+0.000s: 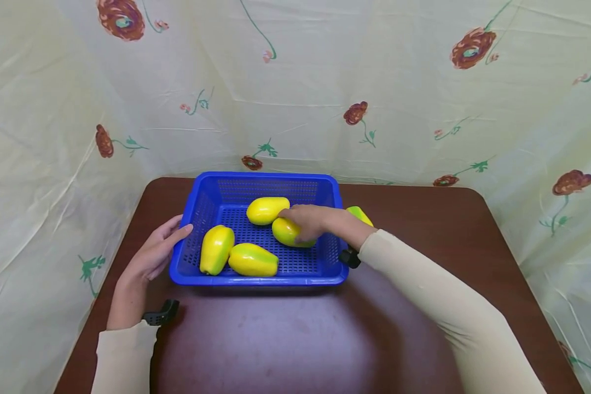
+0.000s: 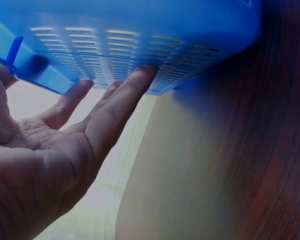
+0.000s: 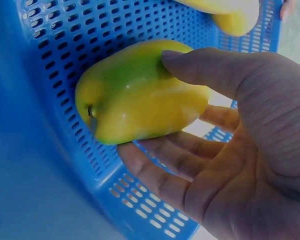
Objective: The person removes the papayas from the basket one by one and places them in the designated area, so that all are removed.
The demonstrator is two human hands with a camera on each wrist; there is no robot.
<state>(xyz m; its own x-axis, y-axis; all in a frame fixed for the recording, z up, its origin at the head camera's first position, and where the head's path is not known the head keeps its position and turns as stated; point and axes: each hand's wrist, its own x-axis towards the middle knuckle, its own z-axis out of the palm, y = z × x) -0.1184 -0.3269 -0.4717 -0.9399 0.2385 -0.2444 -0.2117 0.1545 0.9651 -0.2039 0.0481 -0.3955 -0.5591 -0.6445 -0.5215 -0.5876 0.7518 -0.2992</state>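
Observation:
A blue plastic basket (image 1: 256, 281) with slotted walls stands on the table. In the head view, my left hand (image 1: 158, 249) grips its left rim, thumb over the edge; the left wrist view shows fingertips (image 2: 145, 72) against the outer wall. My right hand (image 1: 309, 220) reaches inside and holds a glossy yellow-green papaya (image 3: 140, 95), thumb on top and fingers along its lower side. Beside it lies another papaya (image 1: 266, 211). Two more papayas, one upright in view (image 1: 217, 250) and one sideways (image 1: 253, 260), lie at the basket's front left.
Outside the basket, another yellow-green fruit (image 1: 358, 214) lies on the right, partly hidden by my right forearm. The brown table (image 1: 423, 219) extends to both sides and toward me. A flower-patterned curtain (image 1: 295, 82) hangs behind it.

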